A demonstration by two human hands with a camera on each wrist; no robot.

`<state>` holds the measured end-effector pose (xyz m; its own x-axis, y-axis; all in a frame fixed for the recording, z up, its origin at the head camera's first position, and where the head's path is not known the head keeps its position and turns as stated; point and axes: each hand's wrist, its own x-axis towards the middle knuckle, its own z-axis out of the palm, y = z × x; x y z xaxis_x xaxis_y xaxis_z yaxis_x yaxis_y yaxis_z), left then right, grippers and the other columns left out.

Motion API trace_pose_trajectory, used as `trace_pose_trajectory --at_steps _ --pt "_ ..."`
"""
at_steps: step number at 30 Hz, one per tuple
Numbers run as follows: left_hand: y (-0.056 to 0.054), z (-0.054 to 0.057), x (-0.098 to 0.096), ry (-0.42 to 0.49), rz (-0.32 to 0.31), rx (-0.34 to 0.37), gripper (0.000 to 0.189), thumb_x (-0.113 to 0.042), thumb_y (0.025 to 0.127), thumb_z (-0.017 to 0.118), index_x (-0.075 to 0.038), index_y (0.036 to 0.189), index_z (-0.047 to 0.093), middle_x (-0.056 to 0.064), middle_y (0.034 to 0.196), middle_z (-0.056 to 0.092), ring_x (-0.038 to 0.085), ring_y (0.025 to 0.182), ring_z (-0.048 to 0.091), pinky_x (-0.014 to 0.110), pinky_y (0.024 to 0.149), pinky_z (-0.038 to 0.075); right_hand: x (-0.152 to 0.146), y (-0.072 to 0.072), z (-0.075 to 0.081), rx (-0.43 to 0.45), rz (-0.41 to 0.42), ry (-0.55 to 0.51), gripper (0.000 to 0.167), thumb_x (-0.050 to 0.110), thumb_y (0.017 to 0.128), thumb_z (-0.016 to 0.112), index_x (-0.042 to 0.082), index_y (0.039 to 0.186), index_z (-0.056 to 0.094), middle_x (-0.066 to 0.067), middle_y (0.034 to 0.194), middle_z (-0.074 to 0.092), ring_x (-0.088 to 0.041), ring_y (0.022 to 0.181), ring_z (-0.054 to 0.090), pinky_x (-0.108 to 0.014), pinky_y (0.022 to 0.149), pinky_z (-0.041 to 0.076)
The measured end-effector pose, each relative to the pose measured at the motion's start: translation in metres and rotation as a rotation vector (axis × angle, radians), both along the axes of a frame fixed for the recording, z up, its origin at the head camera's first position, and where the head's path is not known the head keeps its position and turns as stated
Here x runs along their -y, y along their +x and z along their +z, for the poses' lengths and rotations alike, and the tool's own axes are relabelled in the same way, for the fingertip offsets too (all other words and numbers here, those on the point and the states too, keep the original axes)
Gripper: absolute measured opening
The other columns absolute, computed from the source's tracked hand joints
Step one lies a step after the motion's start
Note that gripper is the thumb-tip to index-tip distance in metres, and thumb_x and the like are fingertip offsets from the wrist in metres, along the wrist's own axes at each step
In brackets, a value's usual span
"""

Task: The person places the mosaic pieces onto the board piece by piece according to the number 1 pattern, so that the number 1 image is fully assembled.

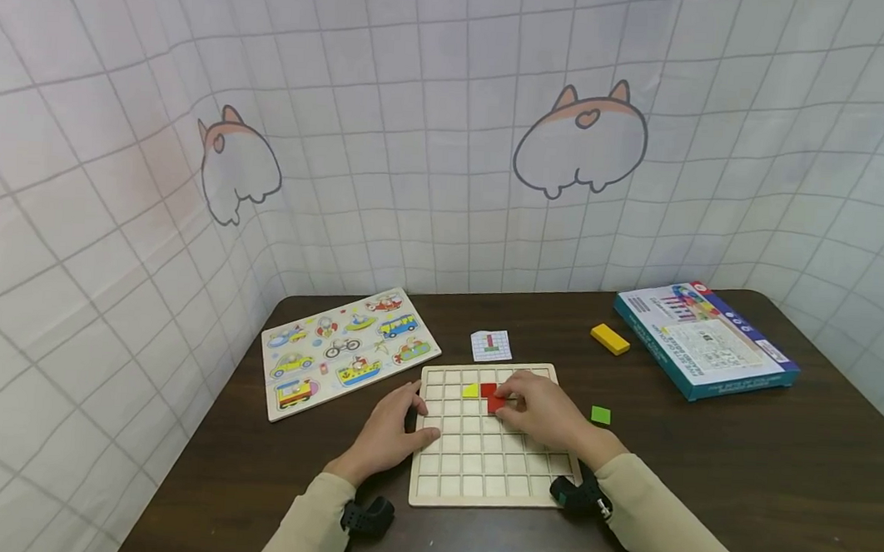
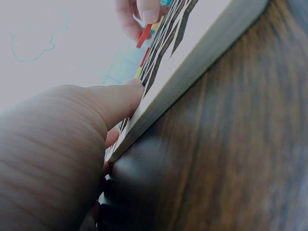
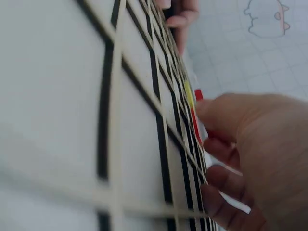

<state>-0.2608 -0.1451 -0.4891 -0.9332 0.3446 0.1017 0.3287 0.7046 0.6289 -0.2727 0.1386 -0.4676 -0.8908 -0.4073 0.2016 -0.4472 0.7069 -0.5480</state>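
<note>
A pale wooden board with a square grid lies on the table in the head view. My left hand rests along its left edge, thumb and fingertips touching the rim; in the left wrist view the thumb presses on top of the edge. Between thumb and fingers, my right hand pinches a red square tile, which in the left wrist view appears tilted just above the board. Another red tile and a yellow tile sit in grid cells beside it.
A green tile and a yellow block lie right of the board. Behind it is a small gridded card. A picture puzzle board stands left, a teal-sided box at the back right. A curtain hangs behind.
</note>
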Motion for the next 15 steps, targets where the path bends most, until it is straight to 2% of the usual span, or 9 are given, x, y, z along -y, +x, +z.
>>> trace_pose_trajectory --at_steps 15 --pt "0.0006 -0.0003 0.0010 -0.002 0.004 -0.005 0.029 -0.036 0.087 0.074 -0.019 0.097 0.053 0.008 0.155 0.036 0.031 0.145 0.026 0.054 0.115 0.024 0.0111 0.0032 -0.0034 -0.007 -0.060 -0.008 0.022 0.025 0.086 0.076 0.018 0.107 0.072 0.010 0.096 0.061 -0.011 0.075 0.049 -0.028 0.065 0.043"
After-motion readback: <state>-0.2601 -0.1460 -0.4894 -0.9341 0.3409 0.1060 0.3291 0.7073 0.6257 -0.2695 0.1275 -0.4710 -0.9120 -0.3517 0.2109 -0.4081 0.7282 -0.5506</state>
